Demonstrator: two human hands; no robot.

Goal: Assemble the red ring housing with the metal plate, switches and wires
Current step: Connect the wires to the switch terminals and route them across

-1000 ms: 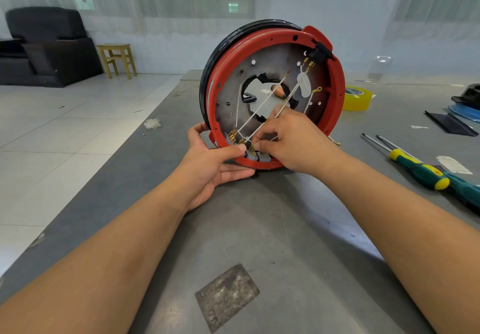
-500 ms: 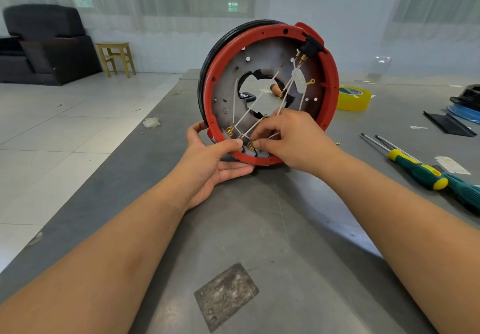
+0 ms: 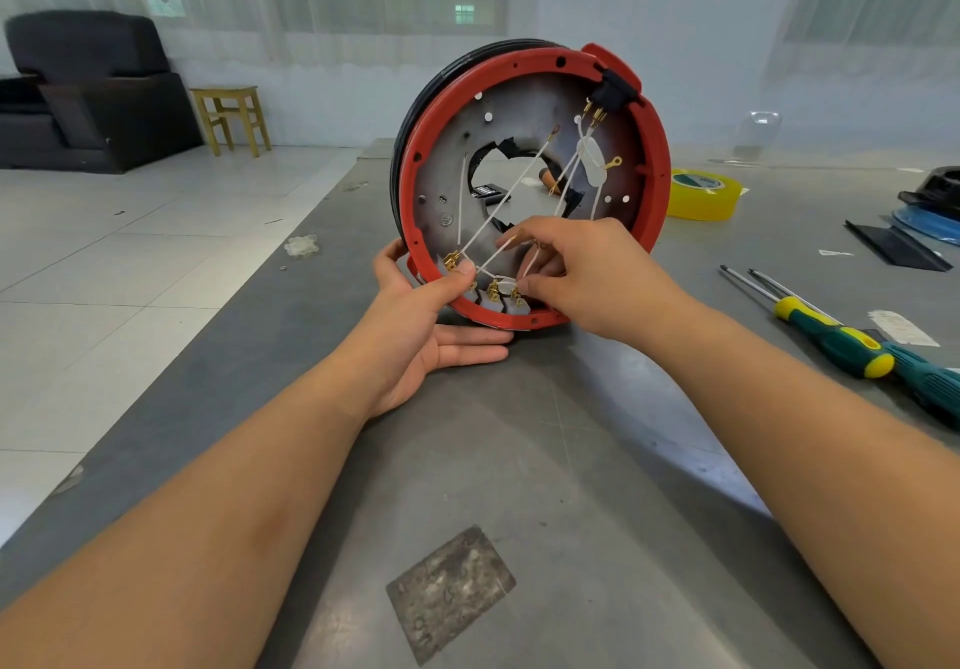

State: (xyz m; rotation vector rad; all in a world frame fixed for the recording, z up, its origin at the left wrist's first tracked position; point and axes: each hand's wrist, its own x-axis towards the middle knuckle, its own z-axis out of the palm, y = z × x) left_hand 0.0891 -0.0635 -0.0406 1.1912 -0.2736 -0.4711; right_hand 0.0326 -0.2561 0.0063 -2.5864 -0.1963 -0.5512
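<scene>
Red ring housing (image 3: 655, 185) stands on edge; left hand (image 3: 415, 325) grips its rim, right hand (image 3: 582, 273) pinches a white wire (image 3: 498, 211), fingertips partly hidden.

Two bare forearms, bare hands (image 3: 582, 278), no sleeves

We are seeing the red ring housing (image 3: 655, 185) standing on edge on the counter (image 3: 519, 460), its open face turning toward us, with the grey metal plate (image 3: 447, 174) sitting inside it, white wires (image 3: 511, 190) crossing the plate's central hole, and brass-tabbed switches (image 3: 501, 296) lining the bottom rim.
</scene>
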